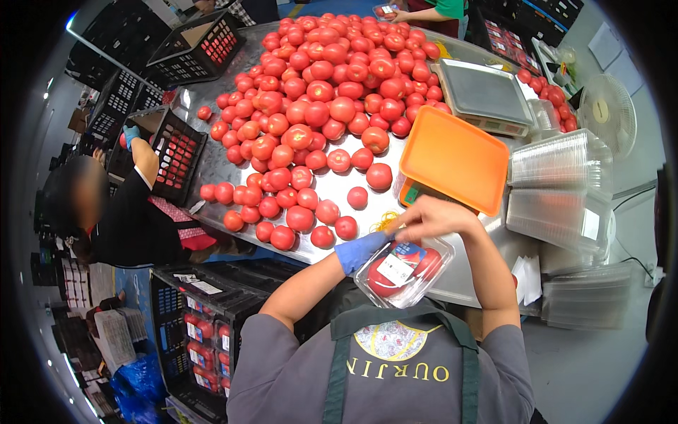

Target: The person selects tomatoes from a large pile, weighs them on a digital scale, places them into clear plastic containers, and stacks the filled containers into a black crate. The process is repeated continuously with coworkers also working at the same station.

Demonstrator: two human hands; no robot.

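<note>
My left hand (363, 253), in a blue glove, lies at the left upper edge of a clear plastic container of tomatoes (384, 282) with a label on it. Its fingertips are hidden, and its grip does not show. Above the container, my bare right hand (437, 218) has bent fingers that meet or overlap the gloved fingers; whether anything is between them is unclear. Yellow rubber bands (384, 220) lie on the metal table just beyond the fingers. Loose tomatoes (323, 114) are heaped across the table. An orange tray (454, 159) sits on a scale beyond my right hand.
At right stand stacks of clear plastic containers (559, 159), a second scale (487, 95) and a fan (606, 114). A black crate (204, 283) with packed tomatoes is at lower left. A co-worker (132, 212) reaches into a crate at left; another person's hand (401, 16) holds a pack at the far side.
</note>
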